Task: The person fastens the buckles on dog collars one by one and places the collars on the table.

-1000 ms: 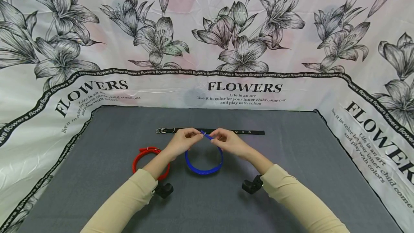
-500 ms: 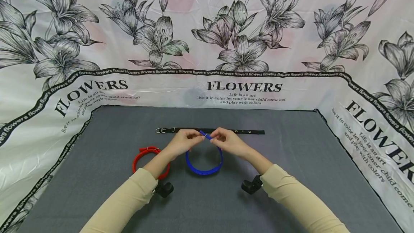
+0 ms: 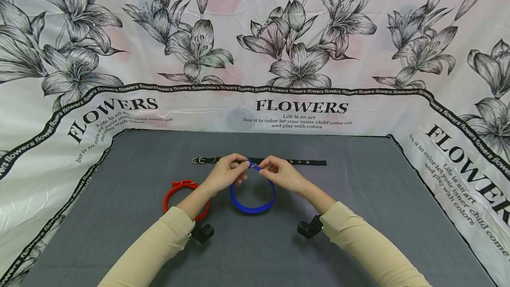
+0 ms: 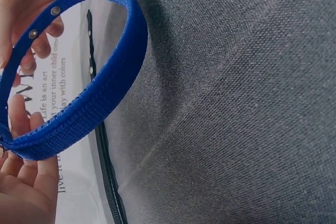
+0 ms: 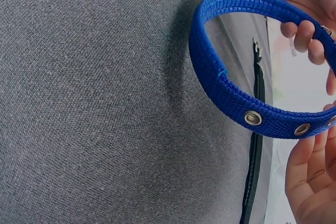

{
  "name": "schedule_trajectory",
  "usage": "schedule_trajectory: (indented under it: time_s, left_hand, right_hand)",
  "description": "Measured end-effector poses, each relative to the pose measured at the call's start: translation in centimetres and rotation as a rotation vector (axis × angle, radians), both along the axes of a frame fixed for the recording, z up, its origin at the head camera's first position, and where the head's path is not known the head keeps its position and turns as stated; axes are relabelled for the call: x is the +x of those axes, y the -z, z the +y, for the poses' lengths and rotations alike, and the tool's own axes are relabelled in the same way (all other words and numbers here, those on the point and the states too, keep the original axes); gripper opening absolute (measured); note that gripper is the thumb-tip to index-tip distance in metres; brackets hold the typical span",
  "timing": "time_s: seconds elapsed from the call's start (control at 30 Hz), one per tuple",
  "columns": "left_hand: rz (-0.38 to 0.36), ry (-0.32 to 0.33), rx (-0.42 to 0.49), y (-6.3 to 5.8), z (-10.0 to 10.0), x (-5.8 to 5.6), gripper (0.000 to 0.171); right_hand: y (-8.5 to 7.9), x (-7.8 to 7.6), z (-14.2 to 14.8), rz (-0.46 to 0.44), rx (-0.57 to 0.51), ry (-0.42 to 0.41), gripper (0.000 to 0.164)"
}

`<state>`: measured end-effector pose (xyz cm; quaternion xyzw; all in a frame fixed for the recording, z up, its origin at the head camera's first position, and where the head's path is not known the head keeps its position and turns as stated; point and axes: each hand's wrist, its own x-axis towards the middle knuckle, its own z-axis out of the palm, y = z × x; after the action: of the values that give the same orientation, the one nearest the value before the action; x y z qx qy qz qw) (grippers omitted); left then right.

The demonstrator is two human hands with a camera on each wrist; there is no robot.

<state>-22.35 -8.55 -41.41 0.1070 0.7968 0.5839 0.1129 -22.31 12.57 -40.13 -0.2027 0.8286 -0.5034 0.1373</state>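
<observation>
Red collar: curled on the grey cloth at left of centre in the head view, red collar partly behind the left arm; if that arm drops, it could catch and drag the loop.
Left hand: near the middle of the frame, left hand has thumb and forefinger clamped on the blue band beside its buckle, other fingers loosely bent below; a slackened pinch could let the buckle tip.
Blue collar: hanging as a ring in the centre between both hands, blue collar appears raised off the cloth; its weight could twist the band if either side lets go.
Buckle: whether a prong sits in one of the eyelets is hidden; pulling at a slant could make the strap bind or slide back.
Black strap: stretched flat behind the fingers at centre, black strap; a knuckle swinging low might nudge it.
Right hand: right of centre, right hand pinches the band with thumb and forefinger; too hard a tug could pull it from the left fingers.
</observation>
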Motion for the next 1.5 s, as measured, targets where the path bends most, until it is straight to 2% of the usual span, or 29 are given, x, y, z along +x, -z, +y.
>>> schedule_trajectory:
  time_s: [0.1,0.13,0.27,0.3,0.37,0.63,0.83,0.97,1.17,1.5]
  left_hand:
    - [-0.004,-0.002,0.042,-0.4,0.0,0.2,0.025]
    - [-0.008,-0.002,0.050,-0.9,0.1,0.4,0.024]
    - [-0.017,-0.010,0.069,-0.9,0.1,0.3,0.023]
    - [-0.018,-0.016,0.064,-0.9,0.2,0.3,0.023]
    - [-0.008,-0.020,0.054,-0.1,0.2,-0.1,0.023]
    - [0.012,0.004,-0.024,0.3,0.6,-0.1,0.020]
    - [0.024,-0.023,-0.064,0.3,0.6,-0.1,0.024]
    - [0.014,-0.049,-0.054,0.3,0.7,-0.1,0.029]
    - [0.047,-0.067,0.011,0.3,0.8,-0.1,0.024]
    - [0.056,-0.061,0.020,0.4,0.9,-0.2,0.017]
  right_hand:
    - [1.1,-0.7,0.2,0.009,0.012,0.007,0.017]
    - [1.3,-0.8,0.2,0.017,0.015,0.006,0.017]
    - [1.4,-0.9,0.2,0.028,0.024,0.001,0.017]
    - [1.4,-0.8,0.2,0.031,0.025,-0.001,0.017]
    - [1.4,-0.8,0.2,0.035,0.028,0.004,0.017]
    - [1.3,-0.7,0.0,0.041,0.048,0.013,0.016]
    - [1.3,-0.6,0.0,0.037,0.055,0.021,0.016]
    - [1.4,-0.6,0.2,0.055,0.050,0.014,0.017]
    - [1.7,-0.6,0.3,0.089,0.038,0.009,0.017]
    - [1.5,-0.6,-0.1,0.056,0.046,0.031,0.024]
